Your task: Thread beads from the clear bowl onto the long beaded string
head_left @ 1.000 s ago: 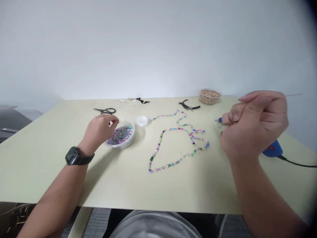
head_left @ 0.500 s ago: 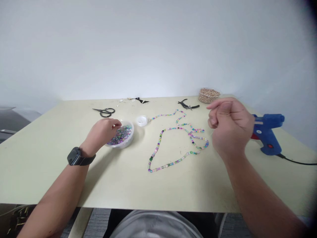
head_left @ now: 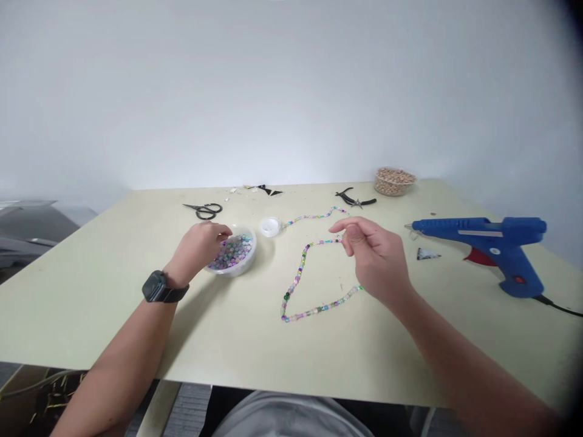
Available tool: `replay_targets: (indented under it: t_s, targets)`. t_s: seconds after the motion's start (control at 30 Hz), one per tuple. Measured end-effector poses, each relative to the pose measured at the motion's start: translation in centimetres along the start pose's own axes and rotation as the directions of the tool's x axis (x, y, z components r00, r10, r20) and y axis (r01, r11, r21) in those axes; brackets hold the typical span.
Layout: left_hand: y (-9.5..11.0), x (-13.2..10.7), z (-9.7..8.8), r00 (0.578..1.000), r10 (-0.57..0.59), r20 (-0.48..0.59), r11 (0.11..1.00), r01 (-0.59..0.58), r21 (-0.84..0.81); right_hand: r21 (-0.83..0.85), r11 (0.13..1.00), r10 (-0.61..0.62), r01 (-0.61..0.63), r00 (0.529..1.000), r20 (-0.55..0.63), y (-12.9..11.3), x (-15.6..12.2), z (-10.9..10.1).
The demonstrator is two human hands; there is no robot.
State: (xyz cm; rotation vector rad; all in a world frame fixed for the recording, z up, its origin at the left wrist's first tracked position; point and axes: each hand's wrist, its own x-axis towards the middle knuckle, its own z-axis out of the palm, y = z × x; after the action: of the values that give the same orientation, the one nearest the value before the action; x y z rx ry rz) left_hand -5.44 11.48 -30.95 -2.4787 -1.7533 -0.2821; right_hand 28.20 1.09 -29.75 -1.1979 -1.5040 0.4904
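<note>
My left hand, a black watch on its wrist, reaches over the rim of a clear plastic bowl of colourful beads. Its fingers are bent together at the beads, and what lies between the tips is hidden. Above the table my right hand is curled, thumb pressed to the index finger; anything pinched there is too small to make out. Under and beside that hand runs a long string of mixed beads, partly covered by it. The string's far end lies close to a small white round container.
At the right lies a blue glue gun with a cord, near a small dark-and-white scrap. Black pliers and a tub of beige pieces are at the back. Scissors lie behind the bowl, dark scraps by the wall.
My right hand has moved left, from in front of the glue gun to over the bead string. The left hand remains at the bowl. The view has shifted slightly.
</note>
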Motion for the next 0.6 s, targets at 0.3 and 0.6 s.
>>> replay_targets:
  t_s: [0.3, 0.6]
  targets:
    - [0.7, 0.1, -0.4, 0.989, 0.135, 0.06, 0.982, -0.126, -0.142, -0.159, 0.984, 0.127, -0.083, 0.95, 0.285, 0.1, 0.0, 0.6]
    - [0.6, 0.3, -0.2, 0.986, 0.152, 0.072, 0.973, -0.136, -0.184, 0.152, 0.952, 0.184, -0.266, 0.892, 0.413, 0.8, -0.3, 1.7]
